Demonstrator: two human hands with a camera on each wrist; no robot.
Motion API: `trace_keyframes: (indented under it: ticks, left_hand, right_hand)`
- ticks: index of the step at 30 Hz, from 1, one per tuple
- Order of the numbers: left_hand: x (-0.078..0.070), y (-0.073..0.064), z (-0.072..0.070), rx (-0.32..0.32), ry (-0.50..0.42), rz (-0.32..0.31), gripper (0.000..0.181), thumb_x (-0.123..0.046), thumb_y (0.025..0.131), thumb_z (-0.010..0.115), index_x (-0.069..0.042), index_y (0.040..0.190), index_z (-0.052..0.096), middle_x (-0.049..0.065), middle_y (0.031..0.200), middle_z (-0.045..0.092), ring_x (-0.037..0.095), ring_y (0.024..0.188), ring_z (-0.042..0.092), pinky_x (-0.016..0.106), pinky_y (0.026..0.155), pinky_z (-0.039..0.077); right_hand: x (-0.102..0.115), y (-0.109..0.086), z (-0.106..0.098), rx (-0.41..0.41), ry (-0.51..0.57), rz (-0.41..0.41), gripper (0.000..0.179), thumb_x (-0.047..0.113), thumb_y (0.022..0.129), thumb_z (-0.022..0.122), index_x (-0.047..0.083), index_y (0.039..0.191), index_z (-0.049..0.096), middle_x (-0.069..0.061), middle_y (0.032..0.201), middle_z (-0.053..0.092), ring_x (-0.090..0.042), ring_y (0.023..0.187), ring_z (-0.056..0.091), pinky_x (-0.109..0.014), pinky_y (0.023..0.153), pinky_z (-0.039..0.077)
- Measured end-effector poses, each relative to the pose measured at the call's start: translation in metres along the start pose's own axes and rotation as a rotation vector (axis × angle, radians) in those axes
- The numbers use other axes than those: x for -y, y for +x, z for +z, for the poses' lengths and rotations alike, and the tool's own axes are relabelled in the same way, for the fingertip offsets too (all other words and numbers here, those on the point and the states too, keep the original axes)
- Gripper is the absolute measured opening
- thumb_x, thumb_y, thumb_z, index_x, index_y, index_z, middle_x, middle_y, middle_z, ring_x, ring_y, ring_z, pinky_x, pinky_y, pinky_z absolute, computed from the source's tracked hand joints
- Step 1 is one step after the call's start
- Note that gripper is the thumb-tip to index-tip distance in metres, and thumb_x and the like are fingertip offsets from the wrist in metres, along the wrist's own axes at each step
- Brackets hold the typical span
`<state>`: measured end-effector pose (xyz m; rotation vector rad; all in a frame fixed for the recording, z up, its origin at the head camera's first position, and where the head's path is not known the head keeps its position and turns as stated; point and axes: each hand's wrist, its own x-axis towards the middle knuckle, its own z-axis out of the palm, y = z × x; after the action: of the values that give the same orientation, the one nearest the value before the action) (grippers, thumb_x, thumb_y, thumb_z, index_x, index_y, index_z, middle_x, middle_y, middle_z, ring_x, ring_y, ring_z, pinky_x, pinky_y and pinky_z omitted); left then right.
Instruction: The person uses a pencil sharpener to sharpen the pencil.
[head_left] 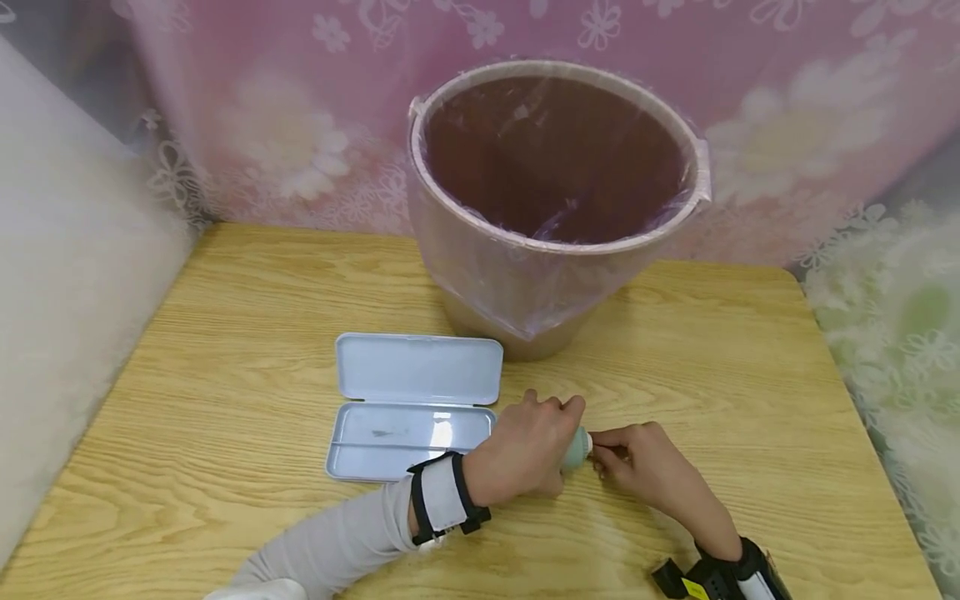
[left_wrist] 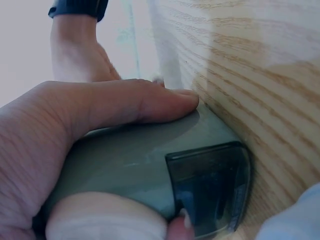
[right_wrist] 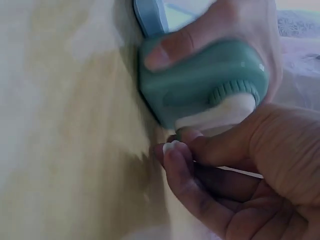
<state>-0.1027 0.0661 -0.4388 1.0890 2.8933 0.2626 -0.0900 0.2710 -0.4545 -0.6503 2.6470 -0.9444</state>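
My left hand (head_left: 525, 446) grips a green hand-crank pencil sharpener (head_left: 574, 450) lying low over the table, beside the pencil box's right end. In the left wrist view, the thumb stretches along the body of the sharpener (left_wrist: 130, 155), near its dark see-through shavings drawer (left_wrist: 207, 185). My right hand (head_left: 652, 462) pinches the end of the white crank (right_wrist: 220, 112) between thumb and fingers. A ribbed green collar (right_wrist: 235, 91) shows behind that crank; the crank's knob is mostly hidden by the fingertips.
An open light-blue pencil box (head_left: 416, 367) lies left of the hands, its lid folded back. Behind stands a big bucket (head_left: 510, 283) lined with clear plastic. Both rest on a wood-grain table (head_left: 225, 333), with floral curtains (head_left: 285, 125) behind and at the sides.
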Motion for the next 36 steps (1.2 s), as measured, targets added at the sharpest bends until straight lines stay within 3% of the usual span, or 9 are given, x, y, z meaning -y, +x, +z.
trace_keyframes:
  ticks: [7,14,19,29,36]
  left_hand:
    - [-0.002,0.0,-0.002,0.024,0.002,-0.016,0.051,-0.032,0.065,0.087,-0.014,0.094,0.05,-0.003,0.076,0.06,0.018,0.067,0.057,0.024,0.047,0.044]
    - [-0.001,0.001,-0.002,0.056,-0.018,-0.014,0.05,-0.03,0.066,0.086,-0.014,0.095,0.049,-0.004,0.075,0.057,0.018,0.068,0.056,0.024,0.047,0.041]
    - [0.001,0.0,-0.002,0.05,-0.01,-0.001,0.05,-0.03,0.066,0.086,-0.014,0.097,0.05,-0.004,0.075,0.058,0.017,0.067,0.055,0.023,0.046,0.041]
    - [0.004,-0.002,-0.002,0.022,0.015,0.009,0.049,-0.031,0.067,0.086,-0.015,0.098,0.052,-0.004,0.076,0.06,0.016,0.066,0.056,0.022,0.045,0.041]
    - [0.001,0.0,-0.002,0.025,-0.006,0.013,0.053,-0.032,0.065,0.087,-0.016,0.101,0.053,-0.004,0.079,0.063,0.017,0.067,0.057,0.023,0.046,0.042]
  right_hand:
    - [0.011,-0.026,0.01,-0.029,0.008,-0.02,0.016,0.009,0.095,0.069,0.005,0.106,0.08,0.008,0.075,0.073,0.008,0.056,0.053,-0.019,0.051,0.046]
    - [0.024,-0.043,0.005,-0.165,-0.02,-0.173,0.018,-0.001,0.087,0.075,0.006,0.102,0.079,0.01,0.08,0.073,0.007,0.069,0.061,-0.013,0.053,0.047]
    - [0.027,-0.041,0.001,-0.261,0.003,-0.258,0.027,-0.008,0.079,0.079,0.01,0.098,0.079,0.009,0.078,0.073,0.005,0.067,0.062,-0.009,0.054,0.047]
    - [0.03,-0.03,-0.009,-0.384,-0.055,-0.317,0.038,-0.014,0.072,0.079,0.01,0.103,0.079,0.008,0.081,0.074,0.003,0.067,0.065,-0.009,0.059,0.048]
    - [0.017,-0.011,-0.019,-0.397,-0.083,-0.317,0.026,-0.006,0.084,0.075,0.008,0.105,0.079,-0.005,0.082,0.077,-0.001,0.067,0.068,-0.01,0.055,0.047]
